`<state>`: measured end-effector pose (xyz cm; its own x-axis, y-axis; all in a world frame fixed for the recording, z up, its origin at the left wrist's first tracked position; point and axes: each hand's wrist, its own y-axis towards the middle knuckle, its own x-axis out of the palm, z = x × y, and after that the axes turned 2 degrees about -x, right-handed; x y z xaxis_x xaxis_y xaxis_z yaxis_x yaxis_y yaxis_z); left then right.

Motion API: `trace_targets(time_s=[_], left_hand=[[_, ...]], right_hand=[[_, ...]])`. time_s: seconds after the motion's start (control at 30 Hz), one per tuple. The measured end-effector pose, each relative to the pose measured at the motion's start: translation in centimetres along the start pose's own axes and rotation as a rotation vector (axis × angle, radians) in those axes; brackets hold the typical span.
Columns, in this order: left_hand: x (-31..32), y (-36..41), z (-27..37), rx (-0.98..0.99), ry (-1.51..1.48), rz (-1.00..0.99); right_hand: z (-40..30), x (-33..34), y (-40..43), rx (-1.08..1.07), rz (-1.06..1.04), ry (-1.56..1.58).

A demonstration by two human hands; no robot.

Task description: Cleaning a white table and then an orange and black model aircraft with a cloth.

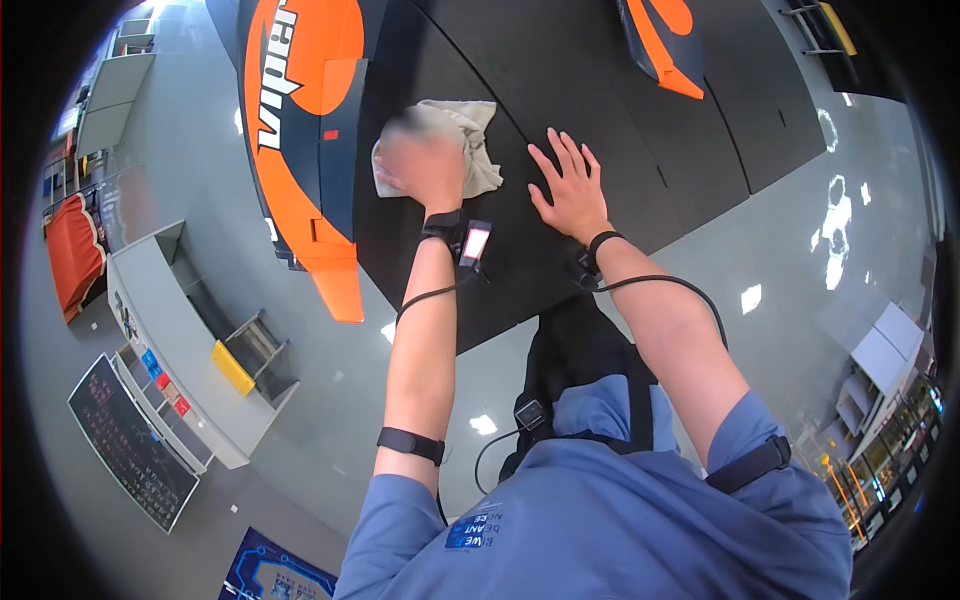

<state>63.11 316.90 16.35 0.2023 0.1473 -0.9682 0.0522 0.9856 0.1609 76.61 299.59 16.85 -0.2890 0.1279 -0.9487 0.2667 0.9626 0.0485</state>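
On a dark wing-like panel (495,255), my left hand (431,169) rests on a crumpled beige cloth (480,142); a blur hides part of the fingers, so how they touch the cloth cannot be told. My right hand (571,180) lies palm down on the same dark surface, fingers spread, with nothing in it. Left of the cloth stands an orange and dark blue fin (341,82) with white lettering. A smaller orange and dark fin (667,45) is farther off to the right. Both wrists wear black straps with cables.
The panel's corner edge is close to my body. Grey shiny floor (337,375) surrounds it. At left are a light-coloured workbench (191,322), a yellow-topped stool (233,367) and a chalkboard (135,442). Another yellow-topped stool (838,28) stands at the upper right.
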Motion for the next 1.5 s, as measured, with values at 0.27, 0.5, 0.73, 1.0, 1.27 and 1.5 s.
trace_targets(time_s=[0.27, 0.5, 0.73, 1.0, 1.27, 1.5], left_hand=[[1.3, -0.4, 1.8, -0.179, -0.087, 0.128], [0.7, -2.5, 0.2, -0.031, -0.051, 0.183], [-2.1, -9.3, -6.0, -0.007, -0.030, 0.076], [-7.3, -19.3, -12.8, -0.086, 0.030, -0.089], [-8.1, -23.1, -13.1, -0.303, -0.122, -0.082], [-5.8, -18.7, -10.6, -0.640, 0.047, 0.022]], right_hand=[[-0.5, 0.0, 0.0, -0.009, 0.030, 0.026], [-0.5, 0.7, 0.0, -0.035, 0.057, 0.015], [0.2, 0.9, 0.1, -0.054, 0.107, -0.029], [0.4, 1.3, 0.1, -0.084, 0.127, -0.053], [0.5, 1.6, 0.2, -0.080, 0.119, -0.084], [0.1, 1.2, 0.1, -0.070, 0.109, -0.074]])
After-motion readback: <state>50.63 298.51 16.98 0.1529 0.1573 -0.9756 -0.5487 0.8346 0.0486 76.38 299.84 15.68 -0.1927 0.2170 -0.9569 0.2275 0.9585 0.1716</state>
